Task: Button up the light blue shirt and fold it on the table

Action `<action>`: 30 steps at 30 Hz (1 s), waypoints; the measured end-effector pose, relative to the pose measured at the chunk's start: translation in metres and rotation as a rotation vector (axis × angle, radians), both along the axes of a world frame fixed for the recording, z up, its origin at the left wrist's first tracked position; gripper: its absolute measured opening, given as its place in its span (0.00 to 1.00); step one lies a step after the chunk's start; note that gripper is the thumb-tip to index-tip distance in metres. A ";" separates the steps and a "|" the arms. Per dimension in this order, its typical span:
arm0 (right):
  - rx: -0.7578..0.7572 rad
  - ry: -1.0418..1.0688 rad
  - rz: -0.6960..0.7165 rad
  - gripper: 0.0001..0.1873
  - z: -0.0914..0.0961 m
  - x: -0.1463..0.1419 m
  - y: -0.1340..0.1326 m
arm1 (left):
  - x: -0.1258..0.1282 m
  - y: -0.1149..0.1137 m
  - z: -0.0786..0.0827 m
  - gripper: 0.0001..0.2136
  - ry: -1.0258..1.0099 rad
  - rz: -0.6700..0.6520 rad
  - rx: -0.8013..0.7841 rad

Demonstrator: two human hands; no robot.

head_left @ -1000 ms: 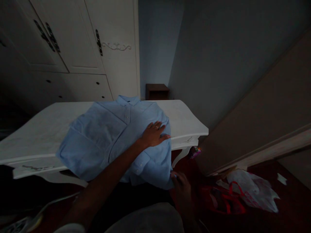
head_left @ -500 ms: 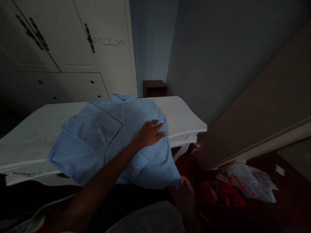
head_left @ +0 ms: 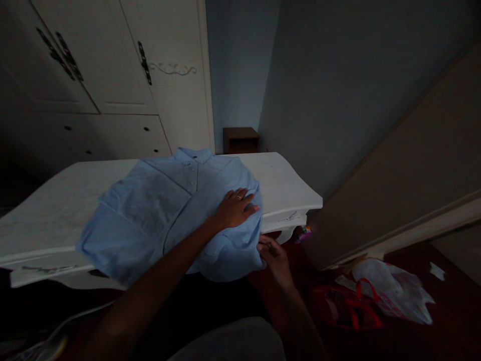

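Observation:
A light blue button-up shirt (head_left: 146, 215) lies spread over a white table (head_left: 289, 185), its collar toward the far edge. The lower part drapes over the near edge. My left hand (head_left: 235, 208), a ring on one finger, presses flat on the shirt's right side with its fingers spread. Beside the table's front edge, my right hand (head_left: 276, 258) has its fingers closed on the hanging right edge of the shirt. The cloth is bunched there, and its exact hold is partly hidden.
A white wardrobe (head_left: 128, 95) stands behind the table. In the far corner is a small brown cabinet (head_left: 240, 133). On the dark red floor at right lie a plastic bag (head_left: 394, 291) and a red bag (head_left: 356, 311).
My right hand has moved up and slightly left, carrying the shirt's lower right edge toward the table. My left hand stays pressed on the shirt. The view has shifted slightly.

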State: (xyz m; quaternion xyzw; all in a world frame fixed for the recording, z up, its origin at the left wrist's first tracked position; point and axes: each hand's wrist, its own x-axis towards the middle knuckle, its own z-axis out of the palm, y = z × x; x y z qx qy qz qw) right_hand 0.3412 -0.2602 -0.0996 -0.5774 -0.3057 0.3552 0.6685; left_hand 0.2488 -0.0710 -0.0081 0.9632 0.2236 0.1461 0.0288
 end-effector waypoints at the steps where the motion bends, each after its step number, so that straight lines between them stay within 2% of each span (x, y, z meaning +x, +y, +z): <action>1: -0.010 -0.015 -0.017 0.20 0.000 -0.002 0.006 | 0.001 0.001 0.001 0.27 -0.004 -0.005 -0.007; 6: -0.038 -0.016 -0.085 0.18 0.005 -0.013 0.021 | 0.006 0.008 0.018 0.23 0.029 -0.010 -0.048; 10: -0.039 0.008 -0.027 0.15 0.015 -0.018 0.025 | 0.008 0.017 0.027 0.23 0.056 -0.019 -0.049; 13: -0.091 -0.004 -0.004 0.17 0.018 -0.013 0.020 | 0.005 0.023 0.022 0.21 0.022 -0.042 -0.064; 17: -0.170 -0.011 -0.021 0.21 0.017 0.000 -0.001 | -0.001 0.029 0.010 0.20 -0.048 -0.069 -0.060; 21: -0.166 0.011 -0.022 0.21 0.024 0.005 -0.019 | -0.001 0.030 0.006 0.20 -0.056 -0.075 -0.038; 24: -0.131 -0.008 -0.012 0.22 0.028 0.004 -0.020 | 0.000 0.030 0.006 0.21 -0.068 -0.087 -0.030; 30: -0.126 -0.067 0.005 0.23 0.011 0.001 -0.018 | -0.002 0.027 0.007 0.21 -0.065 -0.071 -0.042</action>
